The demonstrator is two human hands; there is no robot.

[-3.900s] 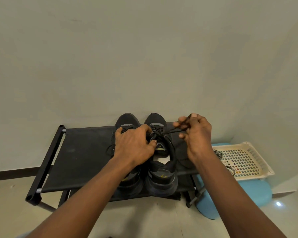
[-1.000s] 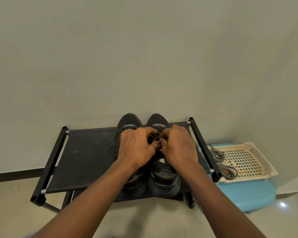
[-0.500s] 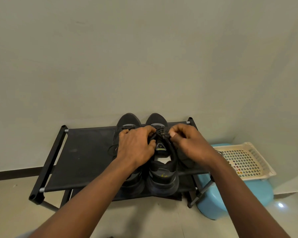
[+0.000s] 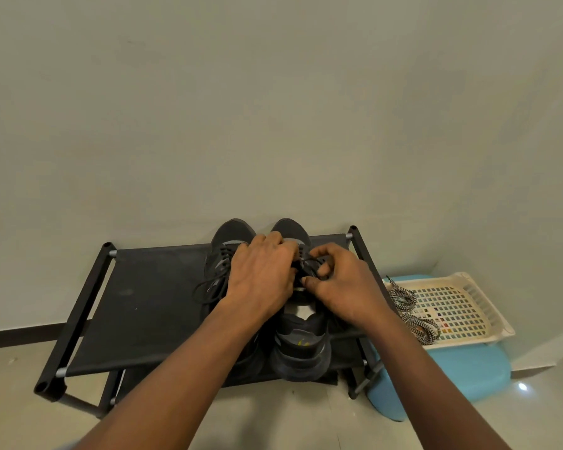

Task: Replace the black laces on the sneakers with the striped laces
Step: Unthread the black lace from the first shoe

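The black lace (image 4: pixel 310 262) being worked on sits in the upper eyelets of the right-hand sneaker (image 4: pixel 301 350), which stands toe to the wall beside the left-hand sneaker (image 4: pixel 229 234) on the shoe rack (image 4: pixel 143 306). The right hand (image 4: pixel 342 289) has its thumb and fingers curled in and pinches a strand of this lace just above the tongue. The left hand (image 4: pixel 262 277) lies touching it, its fingers curled over the front of the same sneaker to hold it down; its fingertips are hidden, so whether they also catch the lace is not clear. The step appears to be drawing the lace out of an eyelet, and the task looks early, as both sneakers still carry black lacing. To do it well, the lace is best loosened one crossing at a time and pulled along the line of the eyelet, while the left hand keeps the sneaker from lifting or sliding against its neighbour. The striped laces (image 4: pixel 403 298) lie coiled in the cream tray (image 4: pixel 468 287) on a blue stool (image 4: pixel 462 368), near the right forearm but apart from both hands.
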